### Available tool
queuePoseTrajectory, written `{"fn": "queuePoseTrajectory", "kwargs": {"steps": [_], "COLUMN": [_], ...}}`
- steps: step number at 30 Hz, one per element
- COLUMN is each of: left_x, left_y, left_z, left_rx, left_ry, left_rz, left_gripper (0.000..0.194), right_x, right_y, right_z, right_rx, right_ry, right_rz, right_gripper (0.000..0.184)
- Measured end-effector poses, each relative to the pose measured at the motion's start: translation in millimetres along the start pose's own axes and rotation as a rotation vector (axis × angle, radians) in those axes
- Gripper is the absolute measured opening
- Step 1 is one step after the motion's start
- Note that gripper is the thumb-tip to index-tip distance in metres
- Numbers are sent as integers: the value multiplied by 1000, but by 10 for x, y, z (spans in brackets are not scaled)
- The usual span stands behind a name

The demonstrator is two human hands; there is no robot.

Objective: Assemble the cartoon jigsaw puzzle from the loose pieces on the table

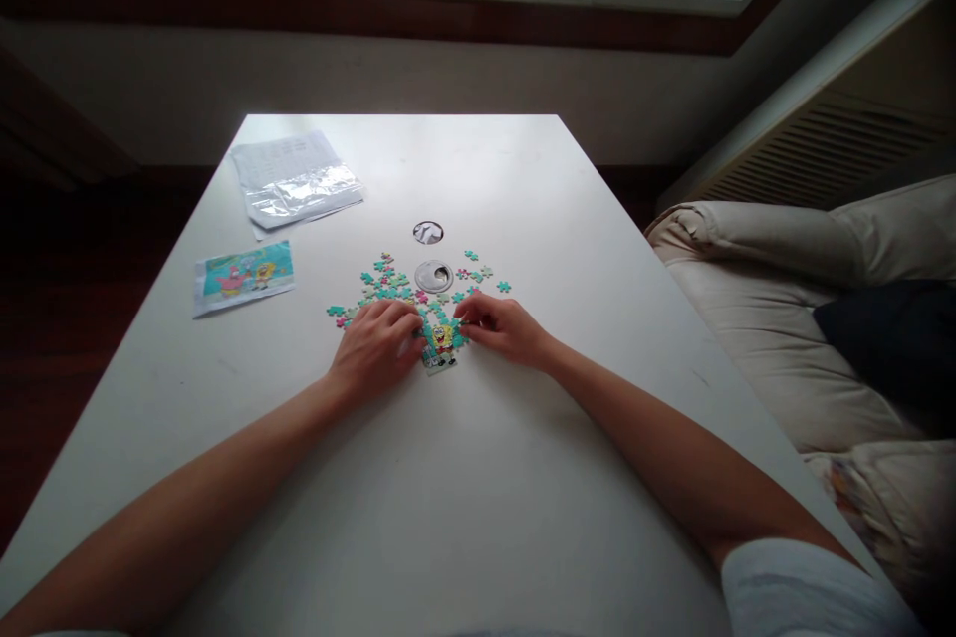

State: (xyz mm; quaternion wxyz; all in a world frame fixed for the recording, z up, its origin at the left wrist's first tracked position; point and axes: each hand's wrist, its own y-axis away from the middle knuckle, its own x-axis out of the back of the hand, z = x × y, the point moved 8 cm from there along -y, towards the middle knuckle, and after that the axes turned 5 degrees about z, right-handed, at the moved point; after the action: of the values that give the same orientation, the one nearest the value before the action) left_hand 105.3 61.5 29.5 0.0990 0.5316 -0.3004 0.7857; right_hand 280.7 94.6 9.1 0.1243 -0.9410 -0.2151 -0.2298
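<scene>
A partly joined jigsaw puzzle, with a yellow cartoon figure on it, lies on the white table between my hands. My left hand rests at its left edge, fingers bent and close together; whatever is under the fingertips is hidden. On the other side, my right hand pinches what looks like a small puzzle piece at the puzzle's upper right edge. Loose puzzle pieces, mostly turquoise with some pink and green, are scattered beyond my hands, and more puzzle pieces lie farther right.
A round metal cover sits among the pieces, with a round hole behind it holding something whitish. Left on the table are a cartoon picture packet and a clear plastic bag with papers. A cushioned sofa stands right.
</scene>
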Motion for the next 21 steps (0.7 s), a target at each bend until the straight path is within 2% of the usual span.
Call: {"fn": "queuePoseTrajectory", "kwargs": {"steps": [3,9,21], "left_x": [3,-2,-30], "left_y": [0,0,13], "left_z": [10,8,-1], "left_rx": [-7,-14,-11], "left_ry": [4,-4,9], "left_rz": [-11,-21,-11], "left_gripper": [12,12,10], "right_x": [-26,-49,-42], "right_y": [2,1,-10], "right_z": [3,42,47], "right_rx": [-28,-69,-72], "right_ry": [-51,-130,-162], "right_rz": [-52,-107,-100], "right_gripper": [16,24,24]}}
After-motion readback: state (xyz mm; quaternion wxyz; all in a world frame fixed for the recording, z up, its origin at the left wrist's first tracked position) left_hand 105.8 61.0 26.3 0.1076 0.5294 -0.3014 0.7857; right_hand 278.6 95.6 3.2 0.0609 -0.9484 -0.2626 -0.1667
